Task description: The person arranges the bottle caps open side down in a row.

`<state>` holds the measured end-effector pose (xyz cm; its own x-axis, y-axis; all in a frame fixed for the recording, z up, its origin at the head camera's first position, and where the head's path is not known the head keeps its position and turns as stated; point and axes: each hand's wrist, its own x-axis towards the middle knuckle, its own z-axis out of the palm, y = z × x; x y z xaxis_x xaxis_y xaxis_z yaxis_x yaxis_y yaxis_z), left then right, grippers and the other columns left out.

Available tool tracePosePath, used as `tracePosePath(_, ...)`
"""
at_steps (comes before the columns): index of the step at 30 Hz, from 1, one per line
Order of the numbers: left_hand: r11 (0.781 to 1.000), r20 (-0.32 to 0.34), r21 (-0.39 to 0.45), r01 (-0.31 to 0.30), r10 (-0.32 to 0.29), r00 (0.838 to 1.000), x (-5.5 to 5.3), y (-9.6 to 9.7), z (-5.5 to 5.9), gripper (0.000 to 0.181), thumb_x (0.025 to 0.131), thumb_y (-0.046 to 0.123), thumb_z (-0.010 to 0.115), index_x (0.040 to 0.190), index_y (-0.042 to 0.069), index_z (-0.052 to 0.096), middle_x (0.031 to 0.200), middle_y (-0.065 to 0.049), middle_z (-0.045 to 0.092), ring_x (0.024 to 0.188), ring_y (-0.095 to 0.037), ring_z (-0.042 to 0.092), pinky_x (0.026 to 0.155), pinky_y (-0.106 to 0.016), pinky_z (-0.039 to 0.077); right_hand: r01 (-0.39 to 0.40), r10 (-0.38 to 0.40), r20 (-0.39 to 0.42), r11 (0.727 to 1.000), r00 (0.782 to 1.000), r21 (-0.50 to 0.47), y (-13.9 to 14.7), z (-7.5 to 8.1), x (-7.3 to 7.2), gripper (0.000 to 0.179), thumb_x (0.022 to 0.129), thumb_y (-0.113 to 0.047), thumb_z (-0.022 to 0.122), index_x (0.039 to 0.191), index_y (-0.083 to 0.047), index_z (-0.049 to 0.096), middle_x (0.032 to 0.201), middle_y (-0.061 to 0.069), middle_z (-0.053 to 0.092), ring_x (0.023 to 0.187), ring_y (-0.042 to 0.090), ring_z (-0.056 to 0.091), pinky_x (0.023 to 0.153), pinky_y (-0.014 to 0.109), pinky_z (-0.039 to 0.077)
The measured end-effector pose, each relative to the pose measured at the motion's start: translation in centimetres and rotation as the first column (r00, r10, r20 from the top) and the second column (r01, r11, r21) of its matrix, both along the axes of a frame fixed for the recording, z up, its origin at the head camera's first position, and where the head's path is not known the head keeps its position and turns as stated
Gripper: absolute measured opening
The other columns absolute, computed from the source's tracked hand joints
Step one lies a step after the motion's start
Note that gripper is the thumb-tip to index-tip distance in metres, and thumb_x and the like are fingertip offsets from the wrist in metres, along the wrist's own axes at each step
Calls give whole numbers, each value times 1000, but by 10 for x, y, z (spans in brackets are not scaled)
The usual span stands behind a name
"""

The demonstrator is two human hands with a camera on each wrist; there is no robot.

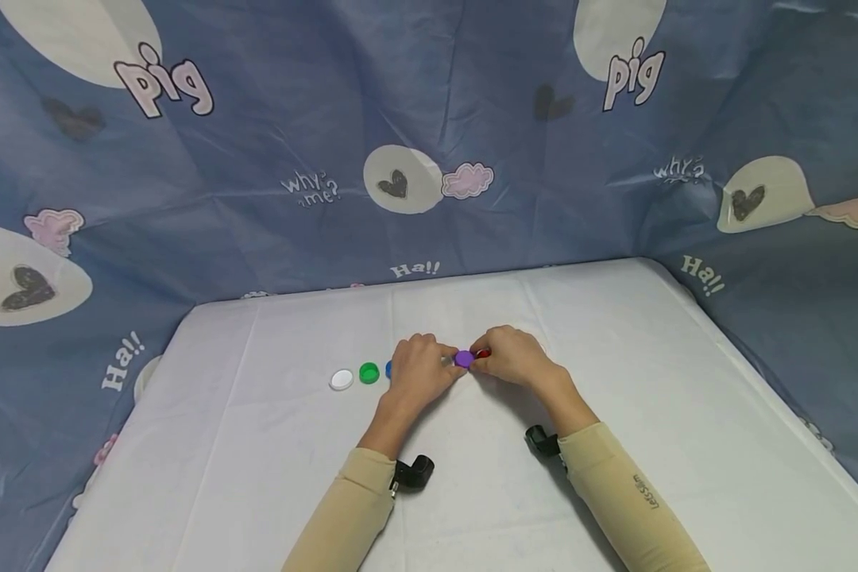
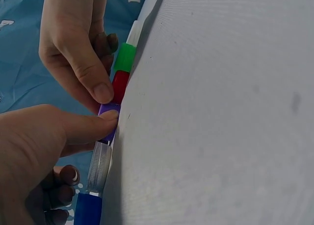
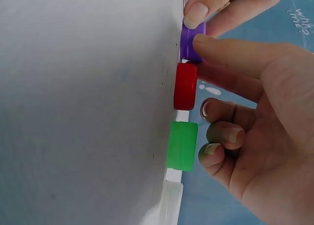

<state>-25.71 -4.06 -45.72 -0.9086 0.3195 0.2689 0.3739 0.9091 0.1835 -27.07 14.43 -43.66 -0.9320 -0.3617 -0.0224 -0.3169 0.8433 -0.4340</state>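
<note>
A purple bottle cap (image 1: pixel 465 359) lies on the white table between both hands. My left hand (image 1: pixel 420 367) pinches it from the left, its thumb on the near side in the left wrist view. From the right, my right hand (image 1: pixel 520 357) pinches the same cap with thumb and forefinger; its other fingers curl loosely in the right wrist view. Just right of the purple cap sits a red cap (image 3: pixel 186 87), then a green cap (image 3: pixel 182 145) and a whitish cap (image 3: pixel 170 203). Left of it are a clear ridged cap (image 2: pixel 99 167) and a blue cap (image 2: pixel 88 209), partly hidden in the head view.
Further left in the row lie another green cap (image 1: pixel 369 372) and a white cap (image 1: pixel 341 380). The white cloth-covered table (image 1: pixel 272 477) meets a blue printed curtain (image 1: pixel 429 103) at its back and sides. Each wrist wears a small black camera (image 1: pixel 415 472).
</note>
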Motion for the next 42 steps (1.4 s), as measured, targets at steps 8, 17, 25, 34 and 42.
tracePosePath(8,1000,18,0,-10,10,1000,1,-3,-1,37,77,50,80,107,29,79,81,-1,67,75,-21,59,68,-34,41,1,-1,9,1000,1000,12,-2,1,1,26,84,-32,77,108,-22,78,97,-6,76,82,11,59,70,32,47)
tracePosePath(17,1000,29,-11,-16,17,999,3,-10,1,40,79,51,79,113,29,77,84,0,66,78,-20,59,70,-35,42,-6,5,30,1000,1000,14,-8,1,0,35,82,-32,80,114,-22,75,94,-5,75,79,8,62,68,31,47)
tracePosePath(25,1000,36,-1,-27,27,999,5,-22,2,44,77,50,80,115,28,76,88,-1,68,84,-22,63,74,-38,44,-36,36,38,999,999,4,-18,3,-1,38,82,-32,79,118,-21,74,83,-6,70,73,11,58,63,29,44)
tracePosePath(34,999,46,11,-37,37,998,6,-35,5,50,74,51,83,117,27,75,87,-1,68,80,-21,61,74,-38,43,-76,76,13,997,997,17,-28,6,0,37,81,-30,80,117,-22,74,96,-4,73,84,13,61,73,35,49)
tracePosePath(42,1000,48,0,-24,24,999,8,-41,6,52,74,47,84,120,24,74,92,-3,70,81,-21,61,76,-38,44,-63,62,13,998,998,25,-35,6,1,40,81,-30,80,120,-22,73,111,-2,74,95,15,63,83,40,52)
